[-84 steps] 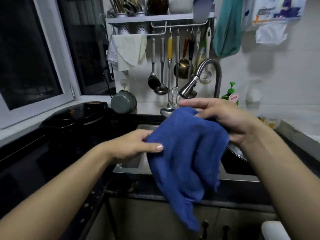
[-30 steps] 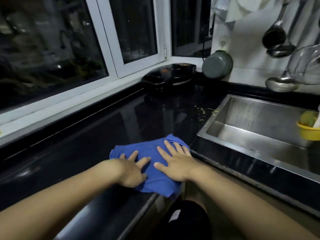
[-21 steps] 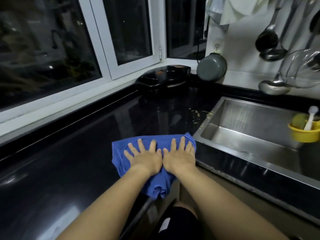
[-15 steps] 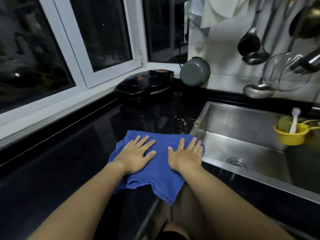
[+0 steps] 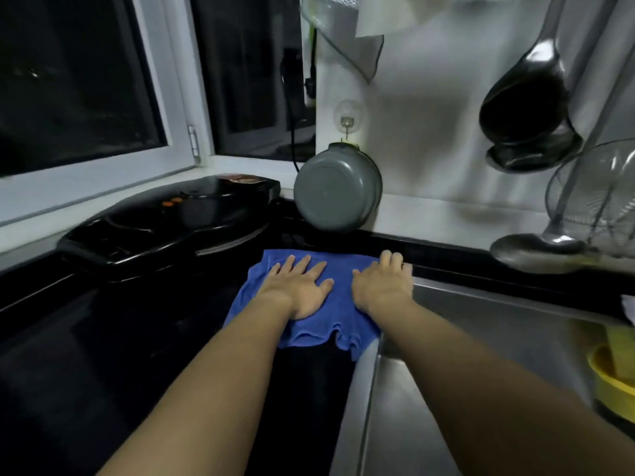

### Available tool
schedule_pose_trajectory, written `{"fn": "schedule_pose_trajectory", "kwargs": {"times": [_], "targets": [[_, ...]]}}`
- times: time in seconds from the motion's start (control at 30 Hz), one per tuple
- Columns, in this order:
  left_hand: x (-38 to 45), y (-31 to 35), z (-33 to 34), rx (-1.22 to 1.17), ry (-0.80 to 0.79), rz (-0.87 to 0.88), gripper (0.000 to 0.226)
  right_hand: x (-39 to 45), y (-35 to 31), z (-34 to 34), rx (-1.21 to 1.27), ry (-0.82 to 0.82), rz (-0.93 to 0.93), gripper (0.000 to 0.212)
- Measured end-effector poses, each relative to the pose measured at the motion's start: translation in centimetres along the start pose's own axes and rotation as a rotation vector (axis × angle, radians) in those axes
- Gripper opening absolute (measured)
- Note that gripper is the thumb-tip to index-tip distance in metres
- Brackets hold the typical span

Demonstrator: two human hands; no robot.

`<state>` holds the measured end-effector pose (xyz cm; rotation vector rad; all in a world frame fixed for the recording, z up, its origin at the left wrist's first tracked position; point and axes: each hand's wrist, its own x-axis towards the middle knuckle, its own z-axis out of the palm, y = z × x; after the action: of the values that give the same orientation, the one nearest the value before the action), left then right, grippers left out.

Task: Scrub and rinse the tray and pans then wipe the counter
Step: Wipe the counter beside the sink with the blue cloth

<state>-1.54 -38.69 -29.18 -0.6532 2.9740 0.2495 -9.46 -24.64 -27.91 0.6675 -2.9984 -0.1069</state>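
The black counter point(image 5: 137, 338) stretches left of the blue cloth point(image 5: 319, 324), unwiped ground nearer the left hand point(image 5: 302, 286), which presses flat, fingers spread. The right hand point(image 5: 383, 283) also lies flat (fingers at the sink point(image 5: 446, 389) rim).

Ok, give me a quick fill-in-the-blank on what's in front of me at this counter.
1. Both hands press flat on a ____ cloth.
2. The cloth lies on the black ____, left of the sink.
3. The right hand is nearest the ____.
4. The grey pot hangs from a ____ on the wall.

Missing: blue; counter; sink; hook
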Motion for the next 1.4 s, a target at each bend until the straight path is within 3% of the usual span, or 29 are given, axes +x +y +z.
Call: {"fn": "schedule_pose_trajectory", "kwargs": {"times": [0.13, 0.27, 0.37, 0.47, 0.57, 0.67, 0.87, 1.07, 1.27, 1.4], "targets": [[5.8, 1.1, -0.4, -0.018, 0.055, -0.001, 0.063, 4.3, 0.5, 0.8, 0.093, 0.093, -0.075, 0.038], [6.7, 2.6, 0.0, -0.034, 0.067, -0.097, 0.060, 3.9, 0.0, 1.0, 0.103, 0.075, -0.159, 0.039], [5.8, 6.9, 0.5, -0.003, 0.043, 0.002, 0.058, 2.0, 4.3, 1.1, -0.025, 0.026, 0.011, 0.059], [4.3, 13.4, 1.7, 0.014, 0.032, 0.248, 0.058, 0.3, 10.4, 0.8, -0.191, -0.007, 0.209, 0.055], [3.9, 16.9, 2.0, 0.031, 0.021, 0.379, 0.060, 0.8, 12.8, -0.1, -0.054, -0.145, 0.379, 0.058], [4.1, 14.0, 1.3, -0.017, 0.013, 0.312, 0.060, 2.3, 10.9, 0.8, 0.091, -0.233, 0.402, 0.080], [2.1, -3.2, -1.1, -0.019, -0.001, -0.013, 0.074, 2.5, -2.0, 1.3, 0.163, -0.159, -0.025, 0.085], [-5.6, -11.1, -1.5, -0.008, -0.011, -0.026, 0.072, -1.5, -8.9, 0.2, 0.153, -0.196, -0.288, 0.086], [-21.6, -20.7, -1.0, 0.039, -0.007, -0.303, 0.071, -15.3, -14.7, -2.2, 0.192, -0.266, -0.677, 0.080], [-33.5, -19.4, 0.5, 0.060, -0.041, -0.414, 0.072, -25.2, -14.5, -2.4, 0.182, -0.296, -0.769, 0.079]]}}
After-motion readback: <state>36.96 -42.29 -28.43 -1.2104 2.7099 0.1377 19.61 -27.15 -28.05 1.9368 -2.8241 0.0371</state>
